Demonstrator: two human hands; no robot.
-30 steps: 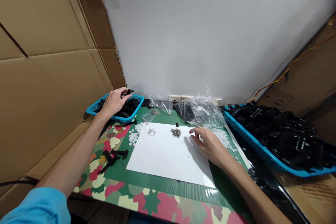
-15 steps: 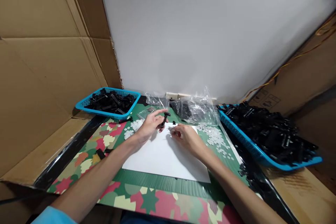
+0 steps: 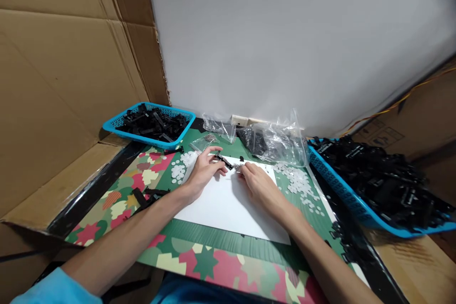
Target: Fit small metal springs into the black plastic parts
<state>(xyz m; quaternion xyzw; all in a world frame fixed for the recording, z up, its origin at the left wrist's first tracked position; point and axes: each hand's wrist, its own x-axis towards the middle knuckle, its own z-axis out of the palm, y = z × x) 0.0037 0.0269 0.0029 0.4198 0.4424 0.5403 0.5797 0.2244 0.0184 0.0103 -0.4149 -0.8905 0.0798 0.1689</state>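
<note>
Where cardboard point(image 3: 64, 57) walls the left, blue basket point(image 3: 142, 140), black parts point(image 3: 153, 122); left hand point(image 3: 204, 171), half-curled, pinching black piece point(image 3: 224, 160) above white paper point(image 3: 228, 209); right hand point(image 3: 260, 184), fingers bent, partly hiding metal bits point(image 3: 236, 167), grip unclear; clear bag point(image 3: 276, 143) behind; white discs point(image 3: 297, 180); second basket point(image 3: 335, 185), heaped.

In front of you, one tabletop point(image 3: 217, 266): green cover, red and cream shapes, black side edges. Lying on it, by your view: sheet point(image 3: 242, 221), white, one, at the middle; discs point(image 3: 298, 180), white, many, loose to left and right of the sheet; bags point(image 3: 285, 145), clear, along the back; parts point(image 3: 138, 197), black, several, to your left; basket point(image 3: 142, 139), blue, filled, far left corner.
</note>
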